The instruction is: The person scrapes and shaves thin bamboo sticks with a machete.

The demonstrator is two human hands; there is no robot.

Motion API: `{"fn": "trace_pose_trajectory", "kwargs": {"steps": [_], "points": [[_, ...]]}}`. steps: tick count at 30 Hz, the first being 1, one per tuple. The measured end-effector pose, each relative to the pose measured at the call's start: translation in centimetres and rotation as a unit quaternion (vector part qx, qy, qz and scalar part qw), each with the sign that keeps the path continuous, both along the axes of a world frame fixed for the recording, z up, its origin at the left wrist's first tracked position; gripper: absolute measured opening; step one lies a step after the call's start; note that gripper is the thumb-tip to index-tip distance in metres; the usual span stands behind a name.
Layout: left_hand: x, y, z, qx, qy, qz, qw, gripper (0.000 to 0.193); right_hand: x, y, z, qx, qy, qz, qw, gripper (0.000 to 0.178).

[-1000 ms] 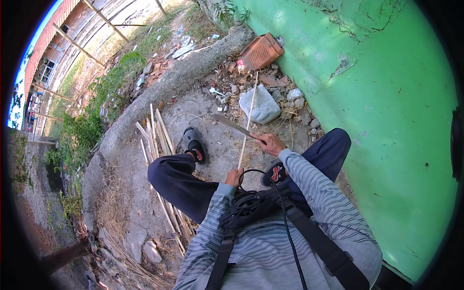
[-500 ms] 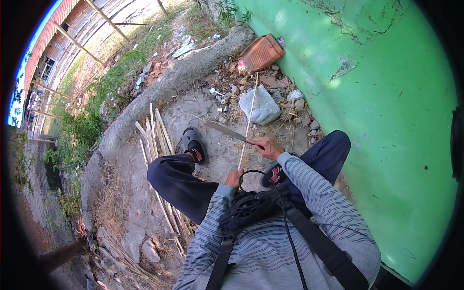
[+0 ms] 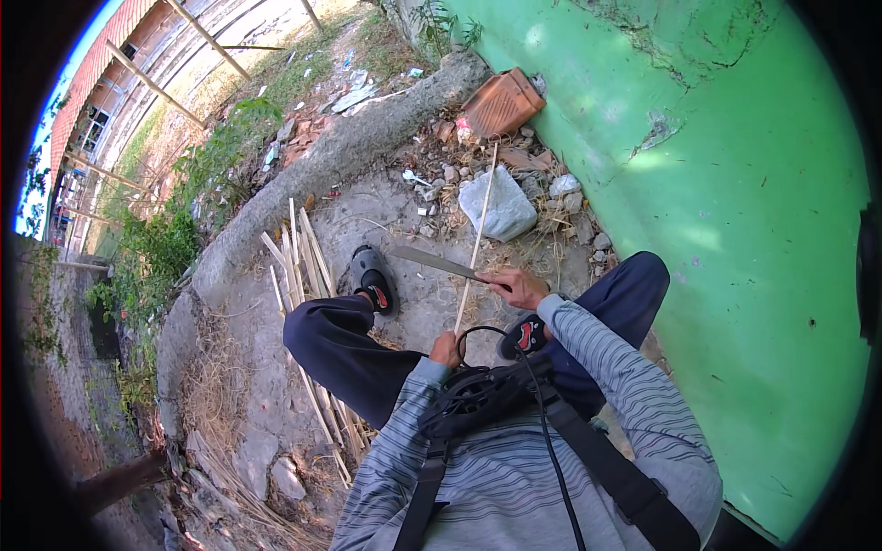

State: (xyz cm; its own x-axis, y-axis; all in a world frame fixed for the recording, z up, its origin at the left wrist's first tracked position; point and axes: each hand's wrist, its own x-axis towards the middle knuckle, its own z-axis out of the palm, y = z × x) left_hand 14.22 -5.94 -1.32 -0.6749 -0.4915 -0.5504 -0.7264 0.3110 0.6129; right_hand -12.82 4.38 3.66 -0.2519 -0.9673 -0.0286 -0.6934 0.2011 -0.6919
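Your left hand (image 3: 446, 348) gripped the thin pale bamboo strip (image 3: 477, 237) upright, steadying it, while your right hand (image 3: 520, 287) clasped the long dark-bladed knife (image 3: 434, 262) across it.

Packaging in view: a crumpled white sack (image 3: 497, 204), lumpy and roughly wedge-shaped, lying on the ground beyond the knife grip, at the foot of the green wall. Small pale scraps of litter (image 3: 350, 95), flat and whitish, lie farther off past the concrete kerb; their kind cannot be told. No labels, signs or screens appear.
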Motion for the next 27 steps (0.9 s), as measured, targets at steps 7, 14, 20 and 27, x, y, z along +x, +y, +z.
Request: {"fn": "trace_pose_trajectory", "kwargs": {"steps": [7,14,20,27], "points": [[3.2,0.5,-1.3,0.004,0.03,-0.07,0.997,0.048,-3.8,0.2,-2.2,0.026,-0.013,-0.056,0.998,0.045],[3.3,0.5,-0.4,0.017,0.022,-0.07,0.997,0.044,-1.0,1.5,-0.6,0.024,0.038,0.043,0.998,0.045],[4.7,0.6,0.3,0.049,-0.004,-0.051,0.997,0.046,-3.6,0.2,-0.9,0.004,0.029,-0.051,0.998,0.045],[6.8,0.6,2.1,0.089,0.023,-0.067,0.994,0.048,-3.7,0.7,-1.0,0.027,0.022,-0.028,0.999,0.042]]}}
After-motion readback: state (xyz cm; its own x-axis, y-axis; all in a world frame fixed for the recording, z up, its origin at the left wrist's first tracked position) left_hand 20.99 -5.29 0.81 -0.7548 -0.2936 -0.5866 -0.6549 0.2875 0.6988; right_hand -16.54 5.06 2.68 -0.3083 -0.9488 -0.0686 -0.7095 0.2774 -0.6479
